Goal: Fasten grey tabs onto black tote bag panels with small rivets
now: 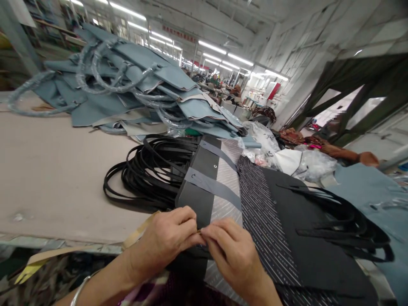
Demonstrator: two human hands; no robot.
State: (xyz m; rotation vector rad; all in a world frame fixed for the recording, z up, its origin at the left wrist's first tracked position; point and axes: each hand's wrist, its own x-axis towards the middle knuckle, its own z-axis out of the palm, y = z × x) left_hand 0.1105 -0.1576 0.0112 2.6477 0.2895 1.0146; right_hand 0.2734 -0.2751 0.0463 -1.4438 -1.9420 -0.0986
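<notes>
My left hand (174,231) and my right hand (234,250) meet with fingertips pinched over the near end of a stack of dark bag panels (202,180). Only a tiny yellowish edge shows between the fingertips; what they hold is too small to make out. A yellowish strip (47,257) runs along the table edge and passes behind my left hand; whether it is held cannot be told. Grey straps (213,185) lie across the panels, over a pale patterned strip. Black cord-like handles (146,174) spread to the left of the panels.
Light blue bags (127,80) with plastic-wrapped handles are piled at the back of the beige table (57,170). More dark panels with white streaks (270,212) and black straps (357,225) lie to the right. Clear plastic bags (261,140) sit behind. People work far off.
</notes>
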